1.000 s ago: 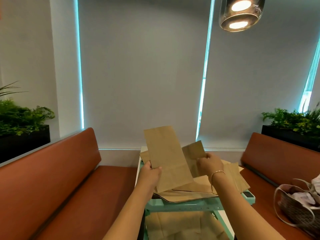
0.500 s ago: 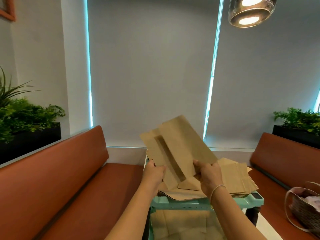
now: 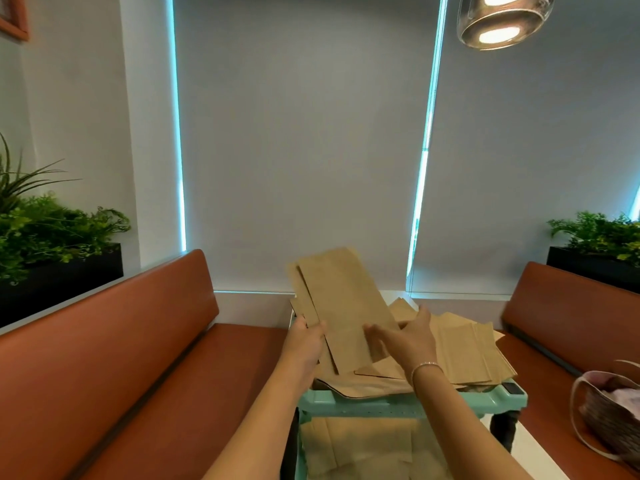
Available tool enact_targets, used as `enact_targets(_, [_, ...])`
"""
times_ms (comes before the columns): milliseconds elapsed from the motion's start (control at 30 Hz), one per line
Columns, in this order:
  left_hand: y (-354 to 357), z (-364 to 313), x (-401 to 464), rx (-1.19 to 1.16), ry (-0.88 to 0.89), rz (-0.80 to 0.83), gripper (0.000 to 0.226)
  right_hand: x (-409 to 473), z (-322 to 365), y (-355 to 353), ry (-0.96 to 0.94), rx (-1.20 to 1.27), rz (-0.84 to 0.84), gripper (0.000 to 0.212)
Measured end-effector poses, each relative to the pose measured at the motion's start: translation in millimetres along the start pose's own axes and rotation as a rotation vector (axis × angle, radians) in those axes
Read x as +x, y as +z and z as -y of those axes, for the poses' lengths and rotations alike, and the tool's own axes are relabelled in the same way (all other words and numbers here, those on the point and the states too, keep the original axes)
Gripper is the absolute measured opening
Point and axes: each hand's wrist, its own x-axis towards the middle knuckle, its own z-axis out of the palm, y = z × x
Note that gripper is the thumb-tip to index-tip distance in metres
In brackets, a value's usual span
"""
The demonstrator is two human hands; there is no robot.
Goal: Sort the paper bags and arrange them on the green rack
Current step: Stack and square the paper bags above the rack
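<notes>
The left hand [image 3: 306, 342] grips two flat brown paper bags [image 3: 341, 306] at their lower left edge, fingers closed on the paper, and holds them raised and tilted above the green rack [image 3: 398, 401]. The two bags overlap, the front one offset to the right of the one behind.

The right hand [image 3: 408, 339] is just beside the lower right corner of the held bags, its fingers [image 3: 375, 332] spread wide and holding nothing. Motion blur prevents telling whether the fingertips touch the paper. A thin bracelet [image 3: 426, 367] sits on the right wrist.

Loose paper bags lie in a fanned pile [image 3: 467, 355] on the top shelf of the rack, right of and beneath the held pair. One larger bag lies at the front of that shelf, its edge overhanging the front rail. More flat bags rest on the lower shelf [image 3: 356, 445].

The rack stands between two orange-brown benches [image 3: 114, 344]. A woven handbag [image 3: 609, 407] sits on the right bench seat. Planters with green foliage [image 3: 52, 230] stand behind both benches, and a lit pendant lamp [image 3: 502, 20] hangs at upper right.
</notes>
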Motion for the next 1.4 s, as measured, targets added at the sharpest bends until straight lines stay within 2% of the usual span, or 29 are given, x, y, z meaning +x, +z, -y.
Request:
enact_targets(33, [0, 0, 0, 0.002, 0.002, 0.004, 0.021, 0, 3, -2, 0.001, -0.006, 0.028, 0.099])
enact_targets(133, [0, -1, -2, -0.02, 0.007, 0.026, 0.022, -1, 7, 2, -0.012, -0.094, 0.183, 0.042])
enact_targets(200, [-1, -3, -3, -0.043, -0.002, 0.04, 0.022, -4, 8, 8, -0.067, -0.13, 0.248, 0.031])
enact_targets(400, [-1, -3, -6, 0.023, 0.018, 0.032, 0.022, -7, 10, 10, -0.171, -0.198, 0.365, 0.049])
enact_targets(500, [-1, -1, -4, 0.051, 0.021, 0.021, 0.019, 4, 15, -6, -0.189, -0.249, 0.325, 0.062])
enact_targets(600, [-1, -3, -4, 0.041, 0.007, 0.019, 0.015, 30, 12, -33, -0.198, -0.543, 0.226, 0.069])
enact_targets(733, [-1, -2, -4, 0.057, -0.017, 0.02, 0.013, 58, -8, -57, -0.053, -1.106, 0.333, 0.087])
enact_targets(833, [0, -1, -2, 0.072, -0.022, 0.021, 0.014, 59, -11, -63, -0.033, -1.301, 0.345, 0.089])
enact_targets(967, [0, -1, -2, 0.051, -0.012, 0.018, 0.014, 59, -6, -66, -0.019, -1.425, 0.339, 0.098])
enact_targets(1200, [-1, -4, -5, 0.064, -0.014, 0.037, 0.015, 59, 2, -71, 0.027, -1.531, 0.337, 0.092])
enact_targets(1400, [-1, -3, -5, 0.085, -0.019, 0.052, 0.02, 60, 3, -70, -0.048, -1.559, 0.308, 0.068])
